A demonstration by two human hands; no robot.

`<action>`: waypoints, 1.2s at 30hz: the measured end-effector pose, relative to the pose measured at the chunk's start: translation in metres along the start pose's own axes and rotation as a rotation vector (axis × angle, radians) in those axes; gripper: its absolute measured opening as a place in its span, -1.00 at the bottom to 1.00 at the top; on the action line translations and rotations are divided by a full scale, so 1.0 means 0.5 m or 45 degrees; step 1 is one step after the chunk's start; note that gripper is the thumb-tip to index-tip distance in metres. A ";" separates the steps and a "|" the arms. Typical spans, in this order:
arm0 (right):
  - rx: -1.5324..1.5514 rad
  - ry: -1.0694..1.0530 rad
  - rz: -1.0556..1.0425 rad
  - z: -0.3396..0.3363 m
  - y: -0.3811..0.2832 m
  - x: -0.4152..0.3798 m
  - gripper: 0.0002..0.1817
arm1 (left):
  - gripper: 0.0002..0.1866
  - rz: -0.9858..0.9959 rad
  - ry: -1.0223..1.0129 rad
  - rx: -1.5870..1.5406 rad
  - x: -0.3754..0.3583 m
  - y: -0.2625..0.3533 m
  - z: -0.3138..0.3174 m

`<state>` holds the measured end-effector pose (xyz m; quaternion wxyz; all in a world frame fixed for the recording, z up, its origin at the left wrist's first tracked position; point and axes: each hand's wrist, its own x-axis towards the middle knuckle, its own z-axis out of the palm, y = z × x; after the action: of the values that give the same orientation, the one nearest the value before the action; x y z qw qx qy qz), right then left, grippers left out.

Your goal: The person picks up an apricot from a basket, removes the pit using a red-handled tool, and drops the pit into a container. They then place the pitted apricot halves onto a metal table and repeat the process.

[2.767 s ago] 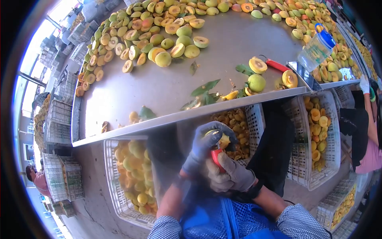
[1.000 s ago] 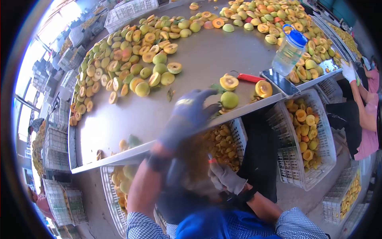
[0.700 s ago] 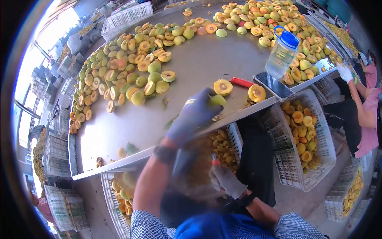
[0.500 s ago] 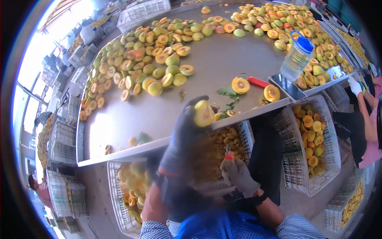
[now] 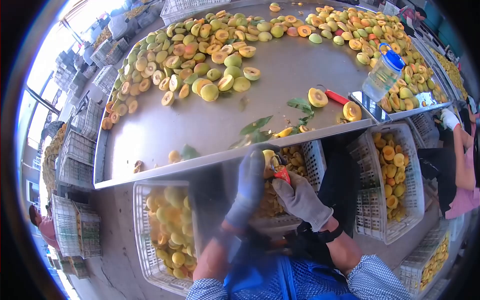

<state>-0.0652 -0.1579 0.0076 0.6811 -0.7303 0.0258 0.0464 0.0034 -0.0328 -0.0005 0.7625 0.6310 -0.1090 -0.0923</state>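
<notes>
My left hand (image 5: 251, 175), in a dark glove, is closed around a halved peach (image 5: 269, 163) just below the table's front edge. My right hand (image 5: 304, 201), in a grey glove, grips a red-handled pitting tool (image 5: 282, 174), its metal loop at the cut face of the peach. Beneath both hands is a white crate (image 5: 315, 162) with cut fruit in it. On the metal table (image 5: 290, 65) above lie leaves (image 5: 257, 125), a peach half (image 5: 318, 97) and another red-handled tool (image 5: 336, 96).
Heaps of halved peaches (image 5: 200, 60) cover the table's far and left sides. A phone (image 5: 369, 107) and a blue-lidded bottle (image 5: 383, 75) sit near the right corner. Fruit-filled crates stand left (image 5: 141, 240) and right (image 5: 367, 220). A co-worker's white-gloved hand (image 5: 450, 120) shows far right.
My left hand came down from over the table edge with the peach half. My right hand rose, bringing the pitting tool to the fruit. The view shifted slightly.
</notes>
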 end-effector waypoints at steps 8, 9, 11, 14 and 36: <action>-0.214 -0.117 0.050 -0.011 0.012 -0.009 -0.60 | -0.52 -0.060 -0.004 0.106 0.007 0.015 0.000; -0.208 -0.113 0.057 -0.006 0.022 -0.013 -0.60 | -0.54 -0.013 -0.090 0.400 0.008 0.027 -0.003; -0.090 -0.036 -0.093 0.008 0.043 -0.020 -0.69 | -0.56 0.031 -0.180 0.693 0.016 0.043 -0.005; 0.050 -0.082 0.000 0.015 0.062 -0.025 -0.66 | -0.69 -0.283 -0.345 0.689 0.031 0.070 0.000; 0.425 -0.369 0.322 0.021 0.011 -0.044 -0.52 | -0.69 -0.266 -0.421 0.337 0.001 0.012 -0.029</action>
<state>-0.0879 -0.1482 0.0039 0.7776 -0.5844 0.0263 0.2304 0.0082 -0.0183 0.0028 0.6312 0.7097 -0.1777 -0.2575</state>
